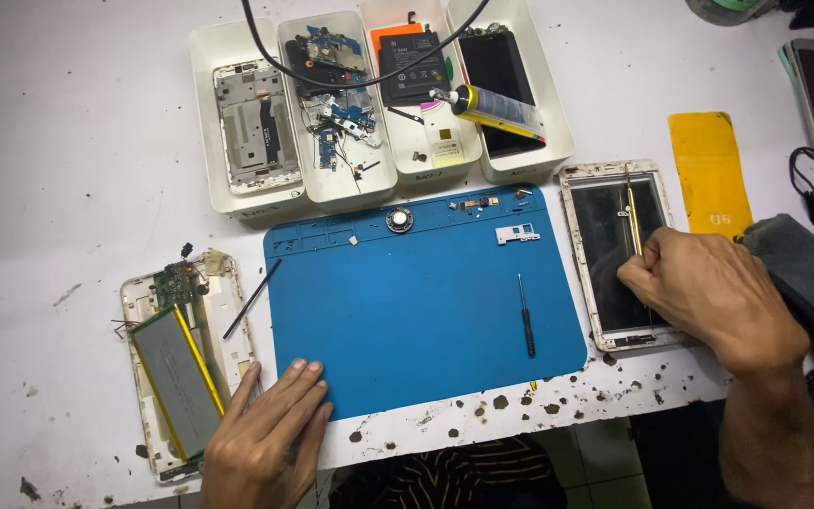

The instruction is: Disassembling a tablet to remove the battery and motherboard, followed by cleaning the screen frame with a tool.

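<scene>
Where the blue mat (426,302) fills the middle of the white table (68,141), the rest is placed from it. Right of the mat, a tablet frame (610,254) with a dark screen is seen lying flat. The right hand (708,287) is rested over its lower right part, fingers closed around yellow tweezers (633,217), whose tip is laid on the screen. At the mat's lower left corner, the left hand (270,443) is laid flat and open, nothing gripped, fingertips touching the mat's edge. Left of the mat, an opened tablet (186,363) with a grey battery is found just beside that hand. On the mat, a black screwdriver (526,316) is seen near the right side. Behind the mat, four white trays (379,94) of phone parts are lined up, a glue tube (492,108) laid across two.
</scene>
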